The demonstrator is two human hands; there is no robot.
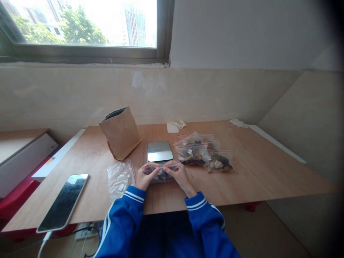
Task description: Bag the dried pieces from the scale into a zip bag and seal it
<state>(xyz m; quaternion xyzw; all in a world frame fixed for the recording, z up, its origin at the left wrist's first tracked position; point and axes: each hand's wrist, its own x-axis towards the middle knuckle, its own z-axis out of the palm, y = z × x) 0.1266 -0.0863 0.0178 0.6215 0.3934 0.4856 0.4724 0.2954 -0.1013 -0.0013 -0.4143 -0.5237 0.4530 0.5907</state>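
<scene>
Between my hands is a clear zip bag [162, 176] with a red seal line and dark and pale pieces inside. My left hand [146, 175] pinches the left part of its top edge. My right hand [178, 173] pinches the same edge a little to the right, and the fingertips nearly meet. Just behind the bag lies a small scale [160, 151] with a shiny metal plate. To the right, several filled zip bags [193, 154] overlap in a pile. Flat clear bags [120, 177] with a red edge lie left of my left hand.
A brown paper pouch [122, 132] stands open at the back left. A phone [64, 200] with a white cable plugged in lies at the table's left front. Crumpled white tissue [179, 124] rests near the wall, and another tissue [238, 123] lies farther right.
</scene>
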